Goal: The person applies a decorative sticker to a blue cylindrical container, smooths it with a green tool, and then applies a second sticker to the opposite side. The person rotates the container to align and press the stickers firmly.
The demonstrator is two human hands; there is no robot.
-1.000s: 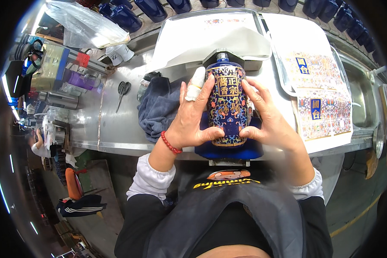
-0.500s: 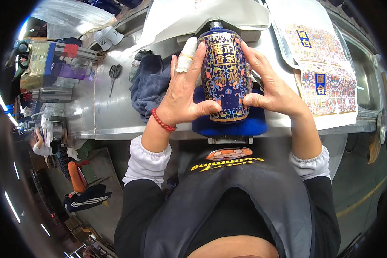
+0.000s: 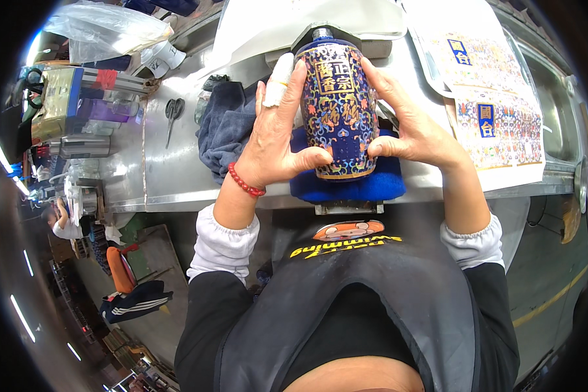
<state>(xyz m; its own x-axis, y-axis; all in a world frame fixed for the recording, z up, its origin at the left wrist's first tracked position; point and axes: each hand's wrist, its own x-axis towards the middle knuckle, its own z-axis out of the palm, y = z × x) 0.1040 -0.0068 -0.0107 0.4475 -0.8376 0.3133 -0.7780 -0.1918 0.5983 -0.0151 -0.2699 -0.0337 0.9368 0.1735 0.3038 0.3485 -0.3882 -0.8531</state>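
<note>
Relative to the earlier frame, the whole view has slid, so the bottle (image 3: 338, 114) and both hands sit higher in it; their mutual arrangement is nearly unchanged. The metal surface (image 3: 183, 173) extends beneath and to either side of the bottle. White paper (image 3: 261, 32) lies beyond the bottle's neck; printed sheets (image 3: 513, 121) lie to the bottle's right. A dark blue towel (image 3: 225, 130) is bunched to the bottle's left, and a bright blue cushion (image 3: 347, 189) supports its lower end. The bottle lies tilted, neck away from the wearer, with a patterned covering (image 3: 341, 145) on its body. The left hand (image 3: 270, 140) and right hand (image 3: 419, 132) are spread wide, fingertips and thumbs against its opposite flanks; neither closes around it. Scissors (image 3: 172, 112) rest well to the bottle's left, unused. Step in hand, as judged: aligning or smoothing the covering. The next move calls for equal light pressure from both sides, holding the pattern square to the bottle's axis; uneven thumb pressure could skew or crease the covering.
</note>
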